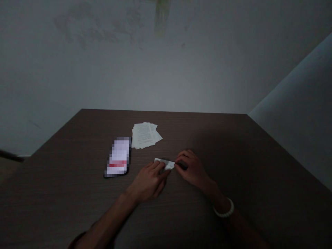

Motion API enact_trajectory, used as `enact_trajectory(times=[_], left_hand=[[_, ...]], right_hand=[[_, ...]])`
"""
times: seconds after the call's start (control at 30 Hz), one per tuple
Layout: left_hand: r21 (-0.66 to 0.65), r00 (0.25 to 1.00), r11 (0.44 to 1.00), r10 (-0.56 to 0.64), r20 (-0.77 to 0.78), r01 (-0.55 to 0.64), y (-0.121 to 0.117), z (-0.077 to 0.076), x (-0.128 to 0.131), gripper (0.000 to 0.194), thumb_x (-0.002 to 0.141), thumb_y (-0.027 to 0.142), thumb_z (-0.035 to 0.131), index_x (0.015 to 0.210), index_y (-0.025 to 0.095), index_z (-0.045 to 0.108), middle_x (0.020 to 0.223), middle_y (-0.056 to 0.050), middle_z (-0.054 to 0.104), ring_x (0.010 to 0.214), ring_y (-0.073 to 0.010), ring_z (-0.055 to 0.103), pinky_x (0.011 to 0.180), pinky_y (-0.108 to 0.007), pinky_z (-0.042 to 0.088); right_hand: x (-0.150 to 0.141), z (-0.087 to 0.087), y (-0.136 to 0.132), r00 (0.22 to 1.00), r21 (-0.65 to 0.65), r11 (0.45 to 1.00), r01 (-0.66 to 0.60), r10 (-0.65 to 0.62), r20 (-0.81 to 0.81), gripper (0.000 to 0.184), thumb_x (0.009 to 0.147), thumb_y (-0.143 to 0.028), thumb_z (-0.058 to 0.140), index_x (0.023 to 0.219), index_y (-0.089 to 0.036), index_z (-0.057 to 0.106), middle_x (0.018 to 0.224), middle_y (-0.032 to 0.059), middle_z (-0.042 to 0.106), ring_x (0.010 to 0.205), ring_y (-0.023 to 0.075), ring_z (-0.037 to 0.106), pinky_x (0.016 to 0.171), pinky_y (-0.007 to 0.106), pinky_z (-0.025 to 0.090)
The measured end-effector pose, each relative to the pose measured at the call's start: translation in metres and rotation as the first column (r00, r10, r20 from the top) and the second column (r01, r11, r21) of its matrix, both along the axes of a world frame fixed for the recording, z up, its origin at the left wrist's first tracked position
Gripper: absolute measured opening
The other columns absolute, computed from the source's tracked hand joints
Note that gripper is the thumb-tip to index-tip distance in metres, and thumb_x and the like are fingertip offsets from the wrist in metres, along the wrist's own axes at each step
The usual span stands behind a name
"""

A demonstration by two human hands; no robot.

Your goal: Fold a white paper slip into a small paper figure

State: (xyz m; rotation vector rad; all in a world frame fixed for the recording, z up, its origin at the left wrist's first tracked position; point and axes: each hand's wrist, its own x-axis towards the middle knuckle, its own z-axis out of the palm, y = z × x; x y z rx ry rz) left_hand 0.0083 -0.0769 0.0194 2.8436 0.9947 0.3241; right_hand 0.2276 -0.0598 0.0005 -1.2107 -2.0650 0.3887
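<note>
Fingers of the left hand [149, 183] and the right hand [193, 169] are closed on a folded white paper [164, 163], the left over its left part, the right at its right end, mid-table on the dark wood table [77, 173]. A white beaded bracelet [224, 209] circles the right wrist. Left of the hands lies a blurred rectangular item [118, 157]. Just beyond it, at the far side, lies a loose stack of printed sheets [145, 135].
</note>
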Motion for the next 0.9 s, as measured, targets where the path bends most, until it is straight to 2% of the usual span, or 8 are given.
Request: enact_trajectory(times=[0.2,0.5,0.9], left_hand=[[-0.001,1.000,1.000,0.019,0.015,-0.019,-0.001,-0.001,0.001,0.037,0.089,0.018,0.051,0.125,0.019,0.057,0.107,-0.011,0.055,0.095,-0.0265,0.053,0.080,-0.042,0.052],[-0.015,1.000,1.000,0.020,-0.009,-0.020,-0.001,-0.001,0.001,0.038,0.090,0.020,0.050,0.127,0.019,0.056,0.105,-0.010,0.055,0.096,-0.0264,0.052,0.080,-0.042,0.051],[-0.004,1.000,1.000,0.022,0.014,-0.022,-0.001,-0.003,0.001,0.037,0.090,0.020,0.050,0.126,0.019,0.057,0.103,-0.010,0.054,0.095,-0.0258,0.052,0.080,-0.040,0.050]], right_hand=[[-0.007,-0.003,-0.002,0.998,-0.046,0.999,0.026,-0.023,0.051,0.011,0.077,-0.017,0.072,0.082,-0.022,0.065,0.091,0.0038,0.064,0.090,0.0221,0.056,0.083,0.037,0.045],[-0.011,-0.004,-0.003,0.992,-0.048,0.996,0.074,-0.068,0.108,0.007,0.077,-0.021,0.073,0.081,-0.022,0.068,0.091,0.0036,0.064,0.090,0.0221,0.055,0.084,0.038,0.043],[-0.011,-0.004,-0.003,0.993,-0.050,0.994,0.095,-0.091,0.081,0.006,0.077,-0.019,0.073,0.079,-0.022,0.069,0.090,0.0027,0.065,0.088,0.0213,0.056,0.084,0.037,0.044]])
